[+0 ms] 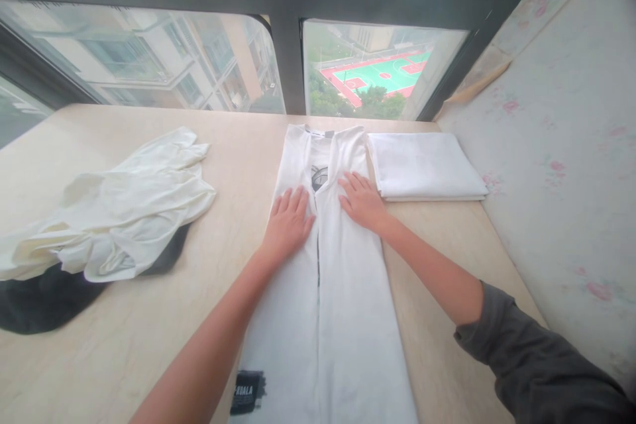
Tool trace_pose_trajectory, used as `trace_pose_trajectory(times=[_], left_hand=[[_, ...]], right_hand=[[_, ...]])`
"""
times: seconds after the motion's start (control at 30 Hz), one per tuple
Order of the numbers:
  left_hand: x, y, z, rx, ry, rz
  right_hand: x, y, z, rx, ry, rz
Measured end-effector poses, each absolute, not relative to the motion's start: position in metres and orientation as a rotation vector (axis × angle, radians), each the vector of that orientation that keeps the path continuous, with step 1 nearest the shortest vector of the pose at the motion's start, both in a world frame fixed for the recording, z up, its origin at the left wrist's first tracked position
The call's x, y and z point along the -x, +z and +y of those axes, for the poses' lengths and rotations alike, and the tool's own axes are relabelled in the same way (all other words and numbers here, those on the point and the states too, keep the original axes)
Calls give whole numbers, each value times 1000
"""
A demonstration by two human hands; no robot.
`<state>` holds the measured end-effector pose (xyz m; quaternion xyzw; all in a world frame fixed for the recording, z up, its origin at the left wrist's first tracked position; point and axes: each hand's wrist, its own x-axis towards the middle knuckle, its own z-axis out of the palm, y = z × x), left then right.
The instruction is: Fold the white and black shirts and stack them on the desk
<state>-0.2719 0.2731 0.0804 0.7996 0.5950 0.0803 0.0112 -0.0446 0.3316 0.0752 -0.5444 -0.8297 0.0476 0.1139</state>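
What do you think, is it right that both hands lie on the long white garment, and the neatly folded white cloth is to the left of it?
Not quite: in the head view, the neatly folded white cloth is to the right of the long white garment, not the left. The left hand and right hand do both lie on the garment.

1. White garment (352, 291) under the left fingers (298, 197) and right fingers (354, 180): lower end cut off.
2. Print (320, 177) between and just beyond the fingers: partly hidden by the garment's front.
3. Black patch (247, 392) well this side of the left fingers: small lines unreadable.
4. Dark cloth (54, 298) left of them: partly covered, cut off leftward.
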Motion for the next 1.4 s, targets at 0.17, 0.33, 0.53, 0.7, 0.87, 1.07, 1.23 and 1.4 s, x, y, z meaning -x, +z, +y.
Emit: trace_pose_trajectory(times=[0.17, 0.33, 0.53, 0.7, 0.87, 1.07, 1.23, 1.4], left_hand=[[268, 79, 274, -2512, 248, 1919], [272, 79, 272, -2468, 270, 2000], [276, 78, 282, -2352, 325, 2183], [278, 77, 301, -2326, 340, 2212], [279, 85, 303, -2370, 346, 2160], [275, 97, 240, -2471, 252, 2030], [270, 96, 133, -2604, 232, 1858], [267, 95, 30, -2787, 308, 1734]], right_hand=[[63, 87, 311, 1655, 152, -2389], [85, 82, 297, 1610, 248, -2484], [96, 88, 334, 1455, 252, -2611], [102, 91, 354, 1427, 245, -2638], [102, 88, 349, 1509, 215, -2540], [75, 88, 292, 1521, 222, -2523], [27, 81, 196, 1495, 200, -2502], [-13, 76, 97, 1431, 118, -2451]])
